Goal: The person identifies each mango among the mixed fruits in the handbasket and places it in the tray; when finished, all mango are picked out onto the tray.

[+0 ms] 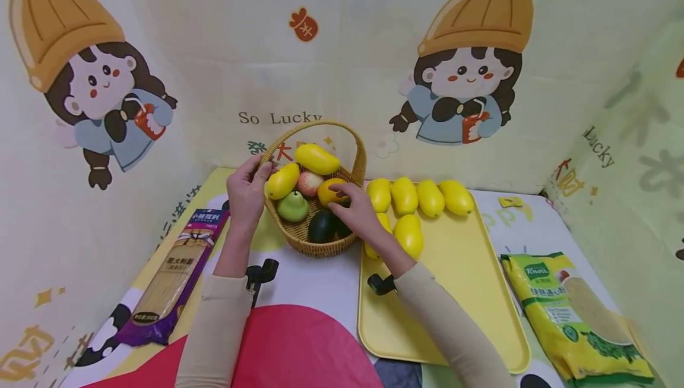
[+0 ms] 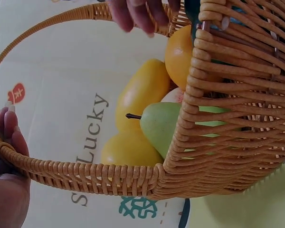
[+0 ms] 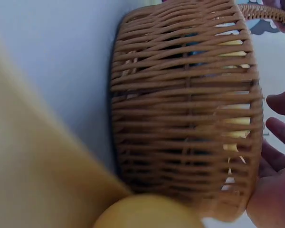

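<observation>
My left hand (image 1: 247, 183) grips the handle of a wicker basket (image 1: 315, 249) at its left side. Inside the basket lie an orange (image 1: 327, 192), a green pear (image 1: 293, 207), a pinkish peach (image 1: 310, 183), a dark avocado (image 1: 322, 227) and two yellow mangoes (image 1: 317, 159). Another dark thing beside the avocado is partly hidden by my right hand (image 1: 357, 208). That hand reaches over the basket's right rim, its fingers loosely bent near the orange. In the left wrist view, a gap shows between these fingertips and the orange (image 2: 178, 56), and nothing is held.
Right of the basket, a yellow tray (image 1: 454, 293) bears several mangoes (image 1: 409, 236) toward its far end. A pasta pack (image 1: 173, 275) lies at the left, and a yellow-green Knorr bag (image 1: 574, 316) at the right. A printed cloth wall (image 1: 352, 67) rises behind the basket.
</observation>
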`<state>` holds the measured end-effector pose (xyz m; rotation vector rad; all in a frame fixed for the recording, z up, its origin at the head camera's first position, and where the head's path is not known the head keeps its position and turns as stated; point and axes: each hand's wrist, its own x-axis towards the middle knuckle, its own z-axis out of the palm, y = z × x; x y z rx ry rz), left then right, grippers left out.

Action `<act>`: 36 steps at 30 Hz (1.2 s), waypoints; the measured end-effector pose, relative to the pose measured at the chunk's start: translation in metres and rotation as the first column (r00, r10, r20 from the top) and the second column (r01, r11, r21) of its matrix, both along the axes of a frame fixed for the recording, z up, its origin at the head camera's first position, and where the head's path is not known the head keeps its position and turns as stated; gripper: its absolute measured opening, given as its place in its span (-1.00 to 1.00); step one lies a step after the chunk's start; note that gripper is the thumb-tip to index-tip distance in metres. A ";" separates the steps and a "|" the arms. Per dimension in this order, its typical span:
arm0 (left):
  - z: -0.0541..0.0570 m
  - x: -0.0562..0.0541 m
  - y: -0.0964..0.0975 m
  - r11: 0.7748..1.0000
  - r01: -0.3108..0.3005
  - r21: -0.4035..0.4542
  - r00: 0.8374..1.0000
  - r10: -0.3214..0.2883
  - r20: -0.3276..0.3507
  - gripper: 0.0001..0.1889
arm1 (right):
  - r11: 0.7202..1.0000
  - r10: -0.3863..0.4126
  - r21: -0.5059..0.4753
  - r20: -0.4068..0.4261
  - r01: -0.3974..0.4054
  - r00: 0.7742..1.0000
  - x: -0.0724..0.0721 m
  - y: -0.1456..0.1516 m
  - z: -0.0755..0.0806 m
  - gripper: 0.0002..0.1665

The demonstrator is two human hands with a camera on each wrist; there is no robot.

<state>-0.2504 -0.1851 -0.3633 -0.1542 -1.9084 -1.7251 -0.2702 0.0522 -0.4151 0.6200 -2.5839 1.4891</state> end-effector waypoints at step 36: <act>0.024 0.022 0.005 0.999 0.010 -0.043 1.000 -0.009 0.022 -0.66 | 0.832 0.199 0.554 -0.255 -0.026 0.946 -0.032 -0.108 0.008 -0.27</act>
